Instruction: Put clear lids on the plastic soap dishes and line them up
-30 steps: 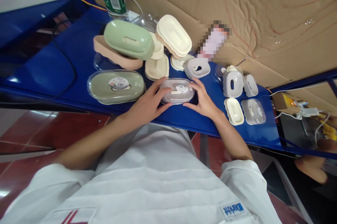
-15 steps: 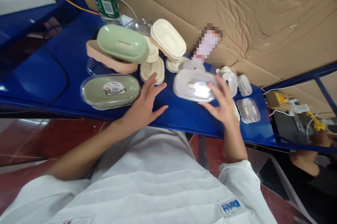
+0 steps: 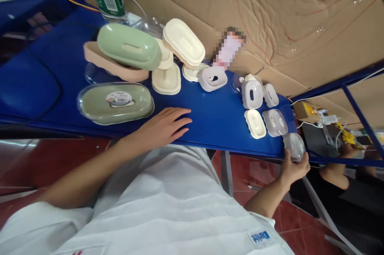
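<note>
Box of green plastic (image 3: pixel 115 104), oval and clear-lidded, lay near the front edge of the blue worktop (image 3: pixel 210 121). Beside it, the left hand (image 3: pixel 160 129) was empty, fingers slightly parted. At the front right corner, the right hand (image 3: pixel 294 170) clasped a rounded grey clear-lidded container (image 3: pixel 294 146), fingers half open around it.

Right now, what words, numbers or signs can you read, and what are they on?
Maybe "Darkht", in blue on the shirt's patch; hard to be sure.
Bottle label: green with a barcode; its writing is too blurred.
Green box's sticker: too small.
Sticker on the box in the right hand: too small.
Phone: blurred out.
</note>
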The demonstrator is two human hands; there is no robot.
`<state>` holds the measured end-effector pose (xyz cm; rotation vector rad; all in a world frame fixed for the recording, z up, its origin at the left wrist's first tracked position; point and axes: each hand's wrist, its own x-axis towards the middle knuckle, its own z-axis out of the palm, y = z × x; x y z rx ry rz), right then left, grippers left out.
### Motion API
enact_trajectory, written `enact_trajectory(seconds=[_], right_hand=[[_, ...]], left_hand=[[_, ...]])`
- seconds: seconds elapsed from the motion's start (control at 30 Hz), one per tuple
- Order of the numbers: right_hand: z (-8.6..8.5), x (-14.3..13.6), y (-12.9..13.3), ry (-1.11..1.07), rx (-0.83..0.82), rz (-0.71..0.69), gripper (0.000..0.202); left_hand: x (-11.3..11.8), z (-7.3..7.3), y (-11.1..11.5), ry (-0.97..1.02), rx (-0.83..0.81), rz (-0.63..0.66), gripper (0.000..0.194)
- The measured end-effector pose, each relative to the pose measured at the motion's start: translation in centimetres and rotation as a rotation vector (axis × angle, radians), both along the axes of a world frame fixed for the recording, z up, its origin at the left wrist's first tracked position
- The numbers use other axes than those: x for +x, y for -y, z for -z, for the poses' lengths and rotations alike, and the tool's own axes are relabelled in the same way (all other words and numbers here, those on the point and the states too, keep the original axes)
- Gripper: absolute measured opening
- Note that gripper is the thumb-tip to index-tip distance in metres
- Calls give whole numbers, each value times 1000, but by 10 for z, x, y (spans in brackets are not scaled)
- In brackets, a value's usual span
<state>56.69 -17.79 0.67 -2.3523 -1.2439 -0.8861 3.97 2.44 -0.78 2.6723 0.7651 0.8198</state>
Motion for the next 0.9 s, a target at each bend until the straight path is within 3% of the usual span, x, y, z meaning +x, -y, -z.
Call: enact_trajectory(seconds=[0.1, 0.2, 0.33, 0.4, 0.5, 0.6, 0.7, 0.77, 0.83, 0.9], right_hand=[[9, 13, -8, -96, 132, 119, 91], [6, 14, -23, -166, 181, 146, 95], [2, -30, -57, -137, 293, 131, 77], [2, -69, -77, -164, 208, -18, 66], [-1, -133, -105, -241, -151, -364, 56], [-15, -183, -128, -228, -370, -640, 47], [-38, -205, -151, -273, -589, -1074, 41], [-54, -204, -173, -325, -620, -1283, 44], [-68, -192, -201, -325, -526, -1276, 47], [-74, -175, -230, -246, -400, -1079, 48]], left_hand=[[0, -2, 0, -22, -7, -3, 29], [-1, -3, 0, -31, -8, -8, 30], [-1, -4, 0, -52, -18, -8, 31], [-1, -4, 0, -58, -21, -2, 32], [-1, -4, 1, -44, -16, -8, 33], [-1, -4, 2, -16, -13, -22, 38], [0, -5, 3, -11, -18, -25, 45], [0, -7, 2, -23, -20, -27, 49], [0, -8, 2, -37, -18, -33, 50], [0, -9, 1, -47, -11, -39, 46]])
